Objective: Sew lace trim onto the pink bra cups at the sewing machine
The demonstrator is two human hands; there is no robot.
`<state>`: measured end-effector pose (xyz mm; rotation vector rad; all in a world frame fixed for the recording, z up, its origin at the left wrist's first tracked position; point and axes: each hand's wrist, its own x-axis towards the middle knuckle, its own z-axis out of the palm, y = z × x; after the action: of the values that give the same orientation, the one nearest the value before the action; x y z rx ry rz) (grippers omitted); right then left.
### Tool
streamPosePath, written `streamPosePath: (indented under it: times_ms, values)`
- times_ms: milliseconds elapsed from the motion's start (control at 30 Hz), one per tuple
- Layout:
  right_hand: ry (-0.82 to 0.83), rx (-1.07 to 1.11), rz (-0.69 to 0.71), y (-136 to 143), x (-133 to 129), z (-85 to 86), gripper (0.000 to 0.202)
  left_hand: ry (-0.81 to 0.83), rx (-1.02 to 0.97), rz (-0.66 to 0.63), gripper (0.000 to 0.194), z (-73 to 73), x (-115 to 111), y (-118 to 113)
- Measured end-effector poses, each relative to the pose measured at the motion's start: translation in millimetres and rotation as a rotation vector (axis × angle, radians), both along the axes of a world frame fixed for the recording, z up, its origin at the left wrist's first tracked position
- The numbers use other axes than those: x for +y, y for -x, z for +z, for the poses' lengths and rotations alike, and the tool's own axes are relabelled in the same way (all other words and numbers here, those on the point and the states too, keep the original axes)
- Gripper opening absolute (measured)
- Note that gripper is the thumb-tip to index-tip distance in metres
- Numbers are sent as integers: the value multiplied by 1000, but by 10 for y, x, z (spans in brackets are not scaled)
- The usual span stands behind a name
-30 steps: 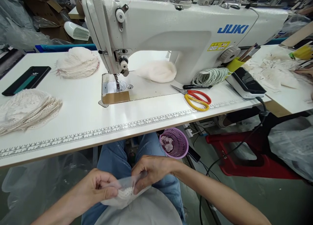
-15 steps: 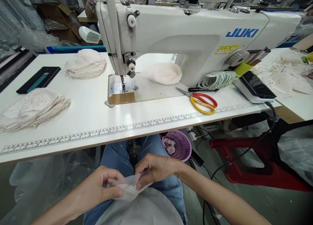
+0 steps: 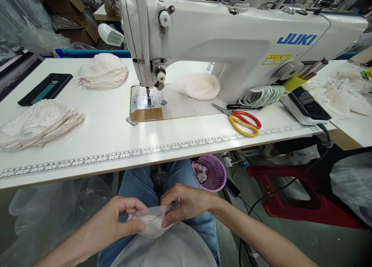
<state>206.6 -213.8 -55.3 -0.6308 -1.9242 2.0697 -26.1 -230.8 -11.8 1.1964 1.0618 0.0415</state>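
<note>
A small piece of sheer white fabric [image 3: 154, 221] with a lacy inner part is stretched between my two hands, above my lap. My left hand [image 3: 126, 218] pinches its left end between thumb and fingers. At the right end, my right hand [image 3: 181, 205] grips it the same way. Below the hands a pale grey round cloth [image 3: 174, 247] lies over blue jeans. The white sewing machine [image 3: 215, 30] stands on the table beyond, with a cream fabric piece [image 3: 200, 86] under its arm.
Two stacks of lacy fabric [image 3: 103, 71] [image 3: 40, 123] and a dark phone [image 3: 45, 89] lie on the left of the table [image 3: 104, 143]. Scissors [image 3: 242, 121] and coiled cord [image 3: 261, 95] lie right. Below are a purple basket [image 3: 216, 174] and red stool [image 3: 270, 189].
The fabric between my hands has turned a little, and more of its lacy part shows. Both hands keep their pinch. The view has shifted slightly.
</note>
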Motion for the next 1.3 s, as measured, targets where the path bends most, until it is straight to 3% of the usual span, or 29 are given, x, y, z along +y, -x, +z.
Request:
streamPosePath:
  times_ms: [133,333,533,800,1133,1300]
  values:
    - [17,20,26,-13,1,-8,31,-49,4,-4,23,-77,-38,-8]
    - [89,7,6,-50,-48,-26,30,1,11,44,31,-125,-60,-48]
    - [-44,6,-49,-11,-89,-26,29,66,-13,95,33,-115,-85,23]
    - [-23,8,37,30,-90,-25,14,118,-16,8,27,-70,-90,-95]
    - [22,-27,102,-75,-99,-44,15,212,-23,66,30,-174,-128,-30]
    - [49,18,100,-63,-111,-103,26,242,-42,82,34,-217,-150,-14]
